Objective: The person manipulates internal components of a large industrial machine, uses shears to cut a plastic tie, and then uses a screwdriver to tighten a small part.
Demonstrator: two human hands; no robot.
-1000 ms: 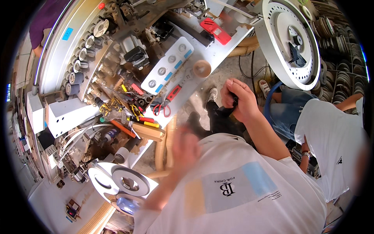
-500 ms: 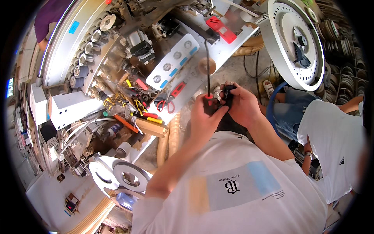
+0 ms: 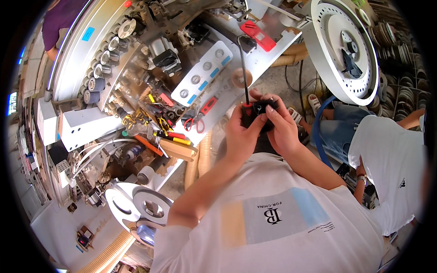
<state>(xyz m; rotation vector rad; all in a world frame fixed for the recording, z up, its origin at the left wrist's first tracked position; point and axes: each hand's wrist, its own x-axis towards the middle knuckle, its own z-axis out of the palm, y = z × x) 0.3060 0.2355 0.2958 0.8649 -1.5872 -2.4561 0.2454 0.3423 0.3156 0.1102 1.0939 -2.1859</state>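
Both my hands meet in front of my chest around a small black part (image 3: 258, 114) whose exact kind I cannot make out. My left hand (image 3: 240, 134) closes on its left side, thumb pressed against the front. There too stands a long thin dark rod (image 3: 244, 75), bent at its upper end, with a red lower end (image 3: 247, 108) by the left fingers. My right hand (image 3: 283, 128) grips the part's right side with thumb and fingers. Much of the part is hidden by the fingers.
A white workbench (image 3: 214, 120) to the left bears a dial panel (image 3: 202, 73), red-handled scissors (image 3: 195, 123), a red case (image 3: 258, 35) and screwdrivers (image 3: 175, 137). A large white wheel (image 3: 318, 43) stands ahead right. A person in a white shirt (image 3: 387, 159) is at the right.
The black part has come between both hands and shows a broader face. My left hand has shifted onto it, and the rod's top leans further left.
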